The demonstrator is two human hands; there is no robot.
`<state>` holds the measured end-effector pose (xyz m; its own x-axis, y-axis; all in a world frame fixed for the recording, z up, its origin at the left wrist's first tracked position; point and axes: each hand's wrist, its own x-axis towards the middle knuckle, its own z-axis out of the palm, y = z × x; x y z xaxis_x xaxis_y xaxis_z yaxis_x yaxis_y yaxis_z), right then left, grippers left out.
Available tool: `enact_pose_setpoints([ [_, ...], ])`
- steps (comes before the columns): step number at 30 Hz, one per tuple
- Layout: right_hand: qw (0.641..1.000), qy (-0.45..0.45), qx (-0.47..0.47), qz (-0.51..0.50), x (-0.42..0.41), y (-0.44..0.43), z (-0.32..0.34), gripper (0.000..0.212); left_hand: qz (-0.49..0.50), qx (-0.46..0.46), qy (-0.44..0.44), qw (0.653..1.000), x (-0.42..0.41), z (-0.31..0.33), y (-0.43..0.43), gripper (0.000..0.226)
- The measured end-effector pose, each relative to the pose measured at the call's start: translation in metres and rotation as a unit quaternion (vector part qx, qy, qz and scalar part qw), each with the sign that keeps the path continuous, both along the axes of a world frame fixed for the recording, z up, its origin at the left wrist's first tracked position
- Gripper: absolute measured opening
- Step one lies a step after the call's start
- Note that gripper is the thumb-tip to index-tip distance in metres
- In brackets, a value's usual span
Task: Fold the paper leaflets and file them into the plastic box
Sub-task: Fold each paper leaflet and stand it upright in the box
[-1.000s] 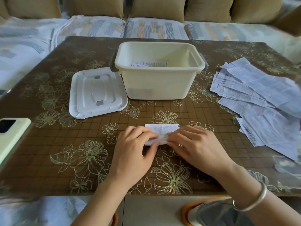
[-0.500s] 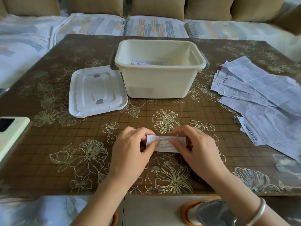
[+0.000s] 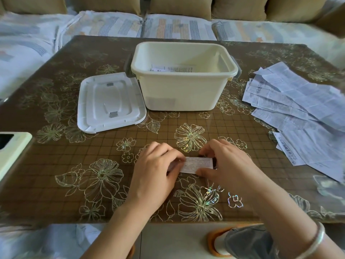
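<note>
head view, left hand, right hand, fingers pinching folded leaflet; floral table, sofa behind

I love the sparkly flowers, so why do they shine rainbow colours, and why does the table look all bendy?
Head view: light glints off the shiny flower print on the table, giving rainbow sparkles; head view: the wide lens curves the table's edges and smears the loose leaflets at the right, while the folded leaflet in the middle looks sharp.
</note>
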<state>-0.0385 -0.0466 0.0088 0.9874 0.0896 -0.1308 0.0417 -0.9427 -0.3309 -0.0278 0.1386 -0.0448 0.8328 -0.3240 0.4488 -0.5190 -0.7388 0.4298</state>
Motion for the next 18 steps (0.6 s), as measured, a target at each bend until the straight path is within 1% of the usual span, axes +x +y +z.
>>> enact_pose_setpoints([
  [3, 0.997, 0.074, -0.024, -0.001, 0.010, 0.003, 0.013, 0.050, -0.005, -0.020, 0.034, 0.999, 0.001, -0.001, 0.002, 0.019],
  [5, 0.993, 0.109, -0.050, 0.012, 0.016, 0.005, 0.020, 0.043, -0.009, -0.033, 0.049, 0.998, 0.002, -0.001, 0.002, 0.026],
  [7, 0.990, 0.118, -0.068, 0.026, 0.020, 0.005, 0.023, 0.031, -0.010, -0.041, 0.059, 0.997, 0.002, 0.000, 0.001, 0.031],
  [10, 0.991, 0.111, -0.066, 0.033, 0.019, 0.003, 0.020, 0.034, -0.011, -0.026, 0.065, 0.997, 0.002, 0.001, 0.001, 0.034],
  [12, 0.995, 0.096, -0.008, 0.025, 0.016, 0.000, 0.016, 0.030, -0.007, -0.013, 0.066, 0.998, 0.002, 0.001, 0.001, 0.035],
  [13, 0.994, 0.096, 0.048, 0.012, 0.013, -0.002, 0.016, 0.030, -0.006, -0.013, 0.065, 0.998, 0.002, 0.001, 0.000, 0.035],
  [14, 0.988, 0.101, 0.117, -0.006, 0.009, -0.003, 0.016, 0.032, -0.006, -0.011, 0.064, 0.998, 0.002, 0.001, 0.000, 0.034],
  [16, 0.961, 0.112, 0.251, -0.038, -0.001, -0.004, 0.016, 0.037, -0.009, -0.012, 0.065, 0.998, 0.002, 0.002, 0.000, 0.034],
  [17, 0.950, 0.108, 0.291, -0.040, -0.006, -0.004, 0.015, 0.039, -0.011, -0.010, 0.065, 0.998, 0.002, 0.002, 0.000, 0.034],
  [18, 0.945, 0.094, 0.312, -0.030, -0.011, -0.005, 0.012, 0.041, -0.011, -0.007, 0.064, 0.998, 0.002, 0.002, 0.001, 0.034],
])
